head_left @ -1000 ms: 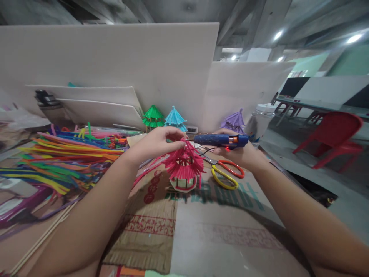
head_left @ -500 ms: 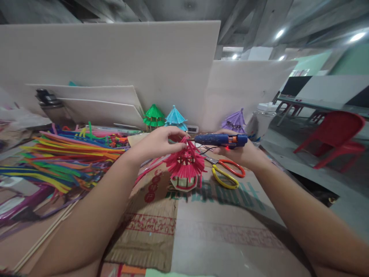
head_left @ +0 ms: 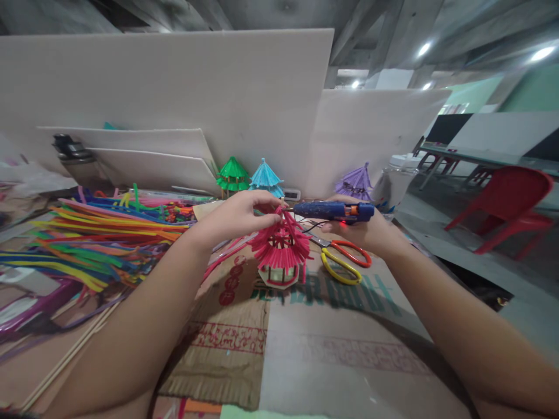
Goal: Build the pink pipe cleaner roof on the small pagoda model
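Red model (head_left: 282, 253): here it stands in the middle of the table, upright on its pale many-sided base, two tiers of red strips fanning out above slim posts.
Left hand (head_left: 255, 212): in from the left, thumb and forefinger pinched on the model's peak, with a gap showing between them farther back towards the palm.
Right hand (head_left: 371, 233): across on the other side, fingers wrapped around the glue gun, partly hidden behind it.
Glue gun (head_left: 323, 210): dark blue, lying almost level, a red light glowing underneath, its nozzle aimed left, right at the peak; whether it touches, one cannot tell.
Scissors (head_left: 343, 262): just right of the model, one yellow loop, one orange-red.
Back row: a green model (head_left: 233, 174) and a light-blue model (head_left: 264, 177) side by side, a purple model (head_left: 354, 183) off to the right, near a clear jar (head_left: 396, 183).
Left flank: a colourful heap of fuzzy sticks (head_left: 109, 230) spreads over the table.
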Available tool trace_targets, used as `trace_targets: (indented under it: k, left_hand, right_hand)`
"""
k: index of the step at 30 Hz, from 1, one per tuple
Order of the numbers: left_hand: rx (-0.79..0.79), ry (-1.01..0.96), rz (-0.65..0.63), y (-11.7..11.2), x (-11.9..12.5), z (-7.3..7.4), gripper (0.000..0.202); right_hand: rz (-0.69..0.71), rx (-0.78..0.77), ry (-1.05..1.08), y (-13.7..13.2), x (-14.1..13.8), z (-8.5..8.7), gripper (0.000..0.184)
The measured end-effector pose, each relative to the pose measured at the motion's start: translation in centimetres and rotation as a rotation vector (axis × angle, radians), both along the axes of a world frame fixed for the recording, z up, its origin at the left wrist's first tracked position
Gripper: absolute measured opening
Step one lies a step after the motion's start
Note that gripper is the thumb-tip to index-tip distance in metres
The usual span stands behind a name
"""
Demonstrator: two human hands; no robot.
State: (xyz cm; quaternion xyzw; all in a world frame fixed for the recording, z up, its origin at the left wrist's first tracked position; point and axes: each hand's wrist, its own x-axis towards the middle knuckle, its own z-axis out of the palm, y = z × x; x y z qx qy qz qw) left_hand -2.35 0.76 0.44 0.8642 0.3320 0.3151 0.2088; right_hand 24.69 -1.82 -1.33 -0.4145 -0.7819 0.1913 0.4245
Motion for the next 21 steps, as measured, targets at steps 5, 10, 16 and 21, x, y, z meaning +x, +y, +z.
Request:
trace_targets:
  k: [5, 10, 16, 21]
  left_hand:
    - [-0.006, 0.011, 0.007, 0.0, -0.1, 0.0, 0.029]
    - [-0.003, 0.006, 0.002, 0.1, -0.1, 0.0, 0.030]
    - [-0.010, 0.008, -0.001, 0.2, -0.2, 0.0, 0.030]
    - [-0.015, 0.010, 0.005, 0.1, -0.2, 0.0, 0.030]
  right_hand:
    - [0.045, -0.021, -0.001, -0.5, -0.3, 0.3, 0.033]
    - [0.032, -0.026, -0.004, -0.2, 0.1, 0.2, 0.038]
    - [0.149, -0.110, -0.017, 0.3, 1.0, 0.2, 0.036]
    - [0.182, -0.123, 0.003, 0.2, 1.1, 0.1, 0.035]
